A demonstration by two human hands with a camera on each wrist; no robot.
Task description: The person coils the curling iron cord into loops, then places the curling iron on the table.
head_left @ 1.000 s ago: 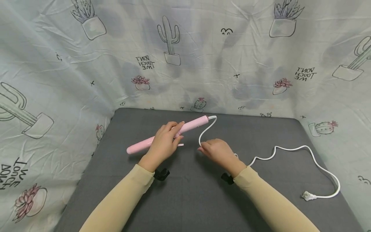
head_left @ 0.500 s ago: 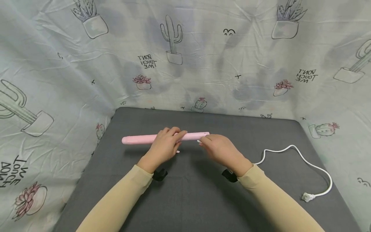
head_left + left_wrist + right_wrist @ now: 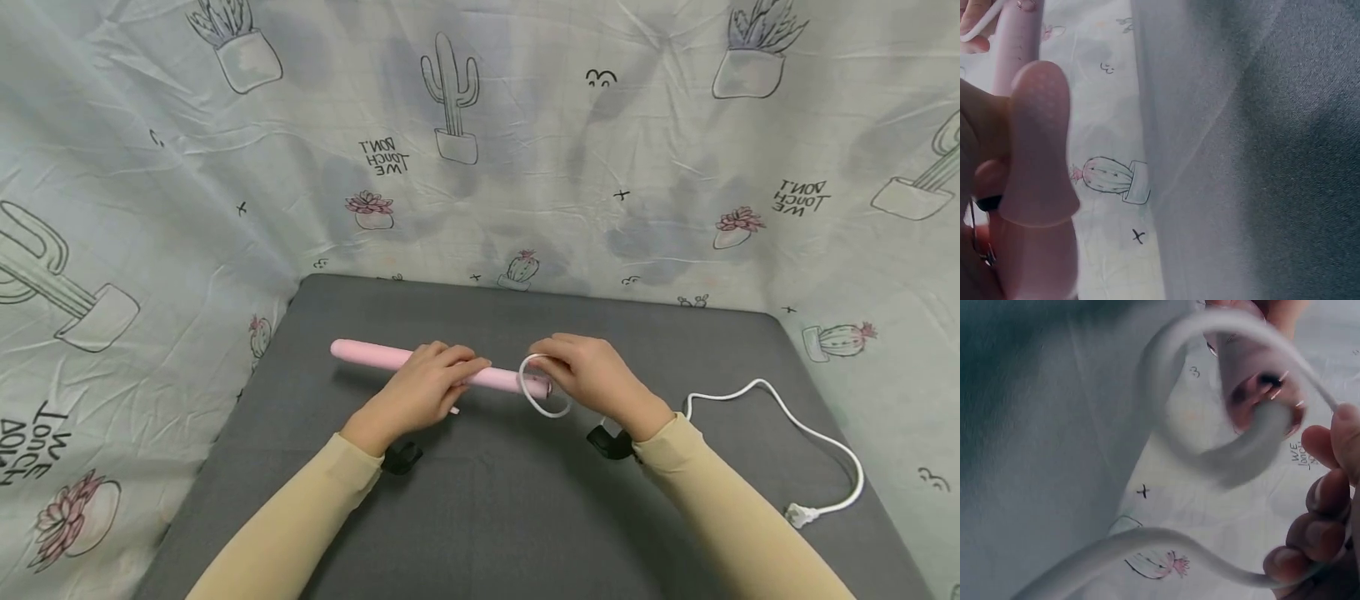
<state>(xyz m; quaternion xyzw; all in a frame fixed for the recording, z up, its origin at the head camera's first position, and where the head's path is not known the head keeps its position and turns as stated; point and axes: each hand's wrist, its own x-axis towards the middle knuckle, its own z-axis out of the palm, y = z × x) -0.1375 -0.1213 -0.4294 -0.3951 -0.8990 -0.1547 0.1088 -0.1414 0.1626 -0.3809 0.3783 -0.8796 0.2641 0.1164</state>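
Note:
A pink curling iron [image 3: 371, 354] is held above the grey table, its rounded tip to the left and its cord end tilted down to the right. My left hand [image 3: 420, 387] grips it around the middle. In the left wrist view the flared clamp lever [image 3: 1041, 144] shows beside the fingers. From the cord end [image 3: 1263, 400] in the right wrist view, a white cord [image 3: 1157, 369] curves in a loop. My right hand [image 3: 596, 375] pinches that cord between thumb and finger, near the cord end of the iron. More cord passes under its other fingers.
The rest of the white cord [image 3: 757, 383] runs over the right side of the grey table [image 3: 480, 517] to a white plug [image 3: 801, 515] near the right edge. A cactus-print cloth [image 3: 555, 167] hangs behind and along both sides.
The iron has turned from cord end up to cord end down. My right hand rose, drawing the cord into a loop by the handle. The plug end of the cord shifted slightly.

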